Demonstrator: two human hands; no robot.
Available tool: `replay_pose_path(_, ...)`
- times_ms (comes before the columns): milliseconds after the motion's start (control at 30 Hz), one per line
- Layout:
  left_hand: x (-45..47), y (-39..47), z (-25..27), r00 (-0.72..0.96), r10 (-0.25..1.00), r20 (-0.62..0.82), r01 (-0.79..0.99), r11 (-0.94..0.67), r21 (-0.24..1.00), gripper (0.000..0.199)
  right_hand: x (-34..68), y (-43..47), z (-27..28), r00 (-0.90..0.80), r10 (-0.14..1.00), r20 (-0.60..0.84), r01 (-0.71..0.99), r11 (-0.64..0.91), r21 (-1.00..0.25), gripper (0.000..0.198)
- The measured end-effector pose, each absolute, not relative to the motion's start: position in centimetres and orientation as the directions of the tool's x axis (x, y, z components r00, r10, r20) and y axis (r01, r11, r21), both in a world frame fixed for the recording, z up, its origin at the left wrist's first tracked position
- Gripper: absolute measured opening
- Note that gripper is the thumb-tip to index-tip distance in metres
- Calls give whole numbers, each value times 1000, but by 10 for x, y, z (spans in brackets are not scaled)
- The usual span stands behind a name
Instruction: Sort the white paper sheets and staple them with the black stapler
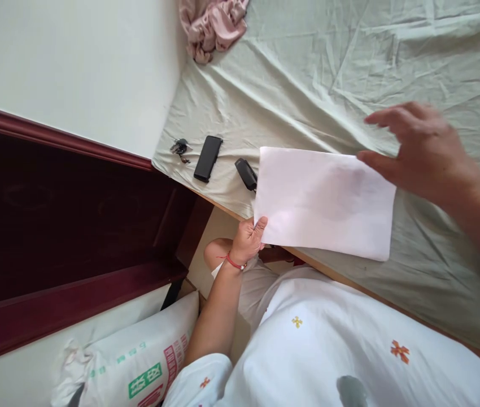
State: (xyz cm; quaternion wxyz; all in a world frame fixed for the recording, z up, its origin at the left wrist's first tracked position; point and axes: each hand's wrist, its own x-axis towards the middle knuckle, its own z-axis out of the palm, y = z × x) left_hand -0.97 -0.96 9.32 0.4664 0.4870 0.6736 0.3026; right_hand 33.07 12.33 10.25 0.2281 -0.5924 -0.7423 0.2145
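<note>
White paper (295,198), perhaps several sheets together, lies at the near edge of the cloth-covered surface. My left hand (250,238), with a red cord on the wrist, pinches its near left corner, thumb on top. Over the paper's far right corner hovers my right hand (422,150), slightly blurred, its thumb and fingers apart and nothing between them. A soft shadow falls on the paper below it. Just left of the paper lies a small black object (246,173), partly covered by the paper's edge; its kind is unclear.
A black phone-like slab (208,159) and a bunch of keys (179,147) lie farther left on the pale green cloth (308,85). Crumpled pink fabric (214,25) rests at the back. Dark red wooden furniture (74,209) stands at left, above a printed white sack (138,350).
</note>
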Motion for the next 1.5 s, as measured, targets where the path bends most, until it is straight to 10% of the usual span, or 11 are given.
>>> replay_pose_path(233,-6,-1,94,-44,868,-495,219,492,843,59,290,143,114,-545,826,-142,648,308,-697,38)
replay_pose_path(933,-11,50,57,-608,663,-438,-75,501,862,41,262,162,70,-212,883,-418,701,-161,-695,10)
replay_pose_path(1500,-8,72,41,-698,637,-328,-34,428,903,42,266,160,60,-169,920,-353,678,-151,-720,10)
